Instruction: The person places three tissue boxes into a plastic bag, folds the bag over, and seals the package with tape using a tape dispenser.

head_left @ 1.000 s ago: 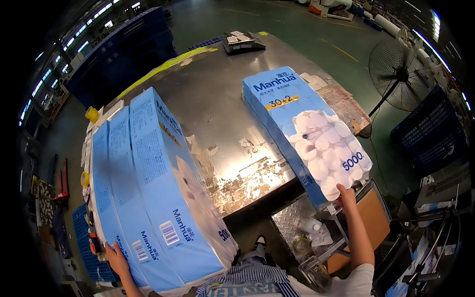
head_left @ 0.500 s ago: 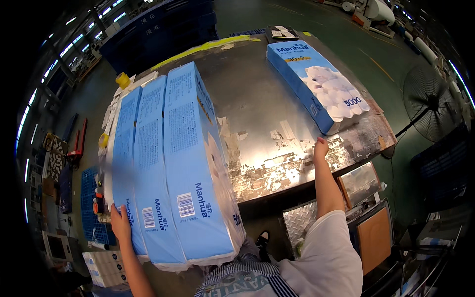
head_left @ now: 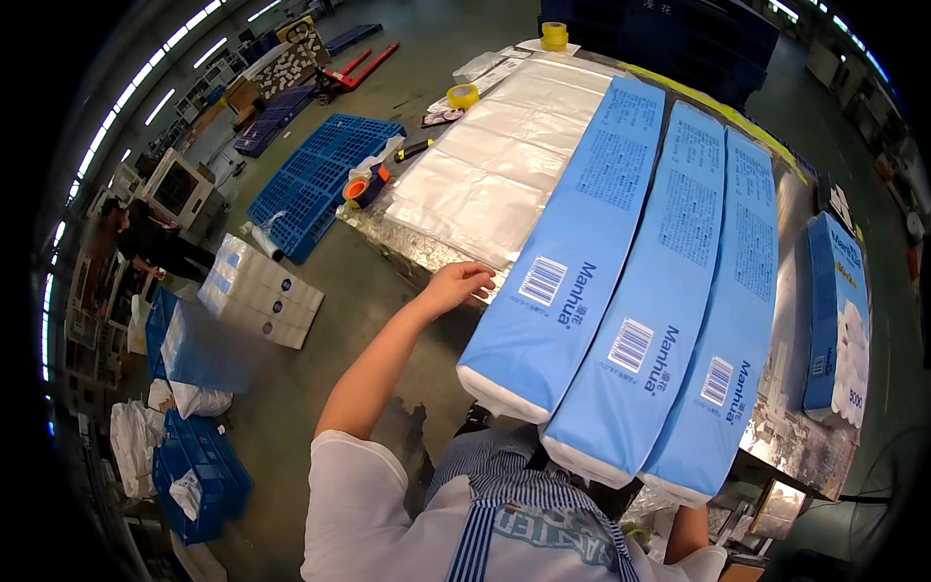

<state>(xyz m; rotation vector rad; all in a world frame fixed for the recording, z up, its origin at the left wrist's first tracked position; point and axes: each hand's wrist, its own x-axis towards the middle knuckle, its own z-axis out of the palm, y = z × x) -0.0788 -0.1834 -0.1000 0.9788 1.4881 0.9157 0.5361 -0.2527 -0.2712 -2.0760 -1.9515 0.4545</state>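
Three long blue plastic-wrapped packs, the left pack (head_left: pixel 587 218), the middle pack (head_left: pixel 669 281) and the right pack (head_left: pixel 742 281), lie side by side on the metal-topped table (head_left: pixel 786 427), their near ends jutting past its edge. My left hand (head_left: pixel 458 288) is just left of the left pack, by the near edge of a stack of clear plastic bags (head_left: pixel 495 160). Its fingers are loosely bent and hold nothing I can see. My right forearm reaches up beneath the right pack's near end, which hides that hand. A fourth blue pack (head_left: pixel 822 310), printed with white rolls, lies farther right.
Yellow tape rolls (head_left: pixel 463 96), an orange-and-blue tape dispenser (head_left: pixel 366 184) and a cutter knife (head_left: pixel 414 150) lie along the table's left side. Beyond are a blue pallet (head_left: pixel 325 179), stacked white packs (head_left: pixel 260 291), blue crates (head_left: pixel 199 475) and a person (head_left: pixel 160 238) in dark clothes.
My view has swung left, bringing the plastic bags into sight. My left hand has left the left pack's side, and my right hand has gone from near the fourth pack to behind the row.
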